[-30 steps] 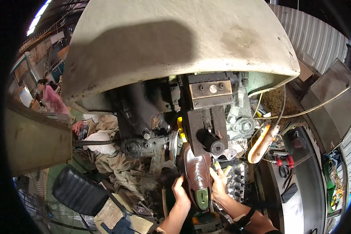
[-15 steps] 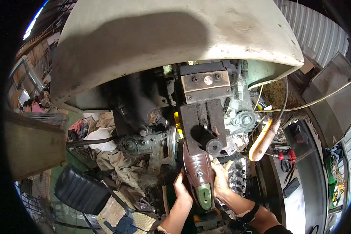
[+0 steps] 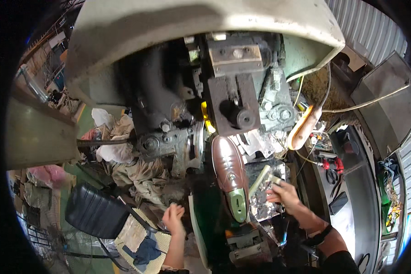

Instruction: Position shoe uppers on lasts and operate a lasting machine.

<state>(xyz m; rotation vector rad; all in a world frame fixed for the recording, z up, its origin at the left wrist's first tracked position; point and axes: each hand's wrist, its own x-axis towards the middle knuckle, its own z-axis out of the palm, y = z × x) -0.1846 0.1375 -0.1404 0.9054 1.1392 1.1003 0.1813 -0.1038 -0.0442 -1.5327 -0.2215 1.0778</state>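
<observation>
A glossy brown leather shoe upper [image 3: 228,160] sits on a green last [image 3: 237,204], toe pointing up into the dark metal machine. Neither of my hands touches it. My left hand [image 3: 173,220] hangs to the left of the last, loosely curled and apparently holding nothing. My right hand [image 3: 285,196] is to the right of the shoe, thumb and fingers apart, over a cluttered metal surface. Just beyond its fingertips is a pale stick-like piece [image 3: 259,179]; contact with it cannot be made out. Above the toe projects a black round knob [image 3: 245,118] on the machine's block.
A curved cream hood [image 3: 278,18] overhangs the machine. An orange-and-cream handle [image 3: 302,130] hangs by a cable at right, near a red power tool [image 3: 331,164]. A black chair [image 3: 98,210] stands at left. Crumpled cloth [image 3: 137,176] lies behind it.
Both hands have let go of the shoe and moved apart, left hand leftward and right hand rightward. The shoe stays at the machine. My view has tilted, so the machine appears higher.
</observation>
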